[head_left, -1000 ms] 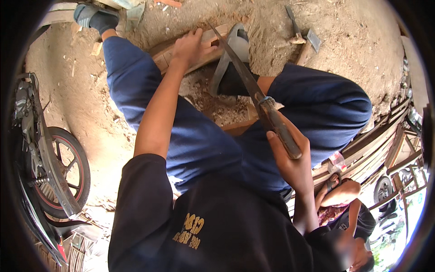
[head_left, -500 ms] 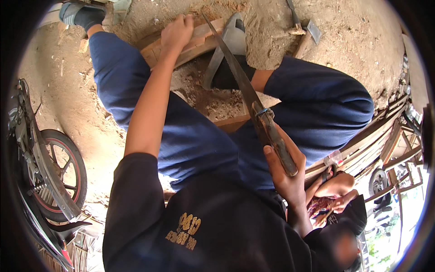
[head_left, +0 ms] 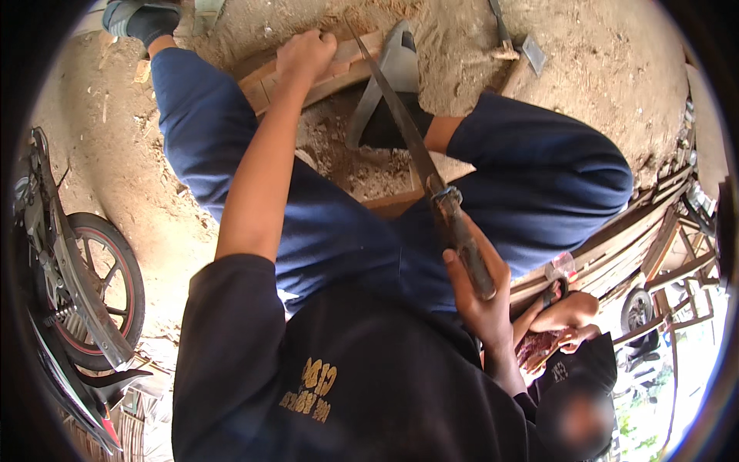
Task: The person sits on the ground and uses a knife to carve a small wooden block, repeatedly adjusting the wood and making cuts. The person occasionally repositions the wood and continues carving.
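A long, narrow machete (head_left: pixel 400 123) slants up and left across my lap, tapering to a thin tip. My right hand (head_left: pixel 483 286) is closed round its worn, dark handle, which has a binding where the blade begins. My left hand (head_left: pixel 306 55) rests closed on a piece of wood (head_left: pixel 265 86) lying on the ground between my feet; its fingertips are partly hidden. The blade's tip is to the right of that hand, close above the wood in the picture; I cannot tell whether they touch. My sandalled right foot (head_left: pixel 385 85) is against the wood's right end.
A hammer-like tool with a flat metal head (head_left: pixel 531 55) lies on the dirt at the far right. A motorcycle wheel (head_left: pixel 100 285) is at the left. Another person (head_left: pixel 573 377) sits at the lower right, near stacked planks (head_left: pixel 608 242).
The machete has rolled, so its flat shows less, and its handle has shifted slightly left with my right hand. My left hand has moved a little to the right on the wood.
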Motion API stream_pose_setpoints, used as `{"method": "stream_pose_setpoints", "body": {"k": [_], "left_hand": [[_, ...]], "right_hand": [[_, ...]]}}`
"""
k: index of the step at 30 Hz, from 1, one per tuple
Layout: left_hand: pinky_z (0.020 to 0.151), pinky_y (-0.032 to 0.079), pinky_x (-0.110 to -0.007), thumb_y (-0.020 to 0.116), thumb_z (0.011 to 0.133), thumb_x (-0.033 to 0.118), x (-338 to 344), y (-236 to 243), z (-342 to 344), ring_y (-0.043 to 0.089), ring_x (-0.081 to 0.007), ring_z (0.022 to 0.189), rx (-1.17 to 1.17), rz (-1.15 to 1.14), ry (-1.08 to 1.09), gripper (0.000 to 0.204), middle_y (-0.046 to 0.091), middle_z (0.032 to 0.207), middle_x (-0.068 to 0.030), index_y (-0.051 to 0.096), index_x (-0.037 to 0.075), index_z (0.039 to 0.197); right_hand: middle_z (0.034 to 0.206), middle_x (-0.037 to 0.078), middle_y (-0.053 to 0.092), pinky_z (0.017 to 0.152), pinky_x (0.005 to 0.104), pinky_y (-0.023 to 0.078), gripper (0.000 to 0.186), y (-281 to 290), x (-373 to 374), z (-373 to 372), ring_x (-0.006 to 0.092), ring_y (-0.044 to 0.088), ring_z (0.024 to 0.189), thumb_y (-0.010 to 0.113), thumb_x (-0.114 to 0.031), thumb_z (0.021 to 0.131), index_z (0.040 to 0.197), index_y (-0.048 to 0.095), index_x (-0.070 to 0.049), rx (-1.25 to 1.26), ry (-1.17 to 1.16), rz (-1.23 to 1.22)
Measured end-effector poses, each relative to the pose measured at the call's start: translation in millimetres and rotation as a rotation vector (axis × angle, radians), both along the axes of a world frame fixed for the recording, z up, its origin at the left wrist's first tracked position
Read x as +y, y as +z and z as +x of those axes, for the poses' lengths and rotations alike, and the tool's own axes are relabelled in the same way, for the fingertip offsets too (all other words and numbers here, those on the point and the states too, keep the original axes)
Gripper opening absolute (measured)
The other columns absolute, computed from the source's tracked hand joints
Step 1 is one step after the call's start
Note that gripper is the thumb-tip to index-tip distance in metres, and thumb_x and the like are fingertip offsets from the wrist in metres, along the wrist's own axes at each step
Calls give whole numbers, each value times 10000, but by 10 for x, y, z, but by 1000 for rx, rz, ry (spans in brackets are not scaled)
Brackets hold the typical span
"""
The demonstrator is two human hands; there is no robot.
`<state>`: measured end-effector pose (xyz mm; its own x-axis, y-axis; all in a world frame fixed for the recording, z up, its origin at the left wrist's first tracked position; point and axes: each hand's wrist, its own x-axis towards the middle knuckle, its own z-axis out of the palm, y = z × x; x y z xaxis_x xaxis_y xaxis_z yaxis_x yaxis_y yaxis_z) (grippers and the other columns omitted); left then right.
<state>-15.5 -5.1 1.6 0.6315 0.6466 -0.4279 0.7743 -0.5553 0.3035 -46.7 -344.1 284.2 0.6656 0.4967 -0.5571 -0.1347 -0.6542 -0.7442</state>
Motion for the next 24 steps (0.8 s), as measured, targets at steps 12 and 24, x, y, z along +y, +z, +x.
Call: {"method": "stream_pose_setpoints", "body": {"k": [12,24], "left_hand": [[962,470,-512,575,850,669,-173,-55,-281,587,-366,1141,-467,327,-209,704,647,1171,-188,643,80,1228],[845,558,-466,758,720,677,-112,-7,-561,658,-384,1028,-304,352,-522,869,652,1145,-182,595,33,1281]], "right_hand": [[842,105,709,672,206,479,493,-119,-31,37,51,603,729,652,-64,941,1388,504,79,-1,-79,27],[779,86,696,632,192,467,492,-224,-234,60,31,594,684,673,-58,926,1389,535,31,-34,-96,94]]}}
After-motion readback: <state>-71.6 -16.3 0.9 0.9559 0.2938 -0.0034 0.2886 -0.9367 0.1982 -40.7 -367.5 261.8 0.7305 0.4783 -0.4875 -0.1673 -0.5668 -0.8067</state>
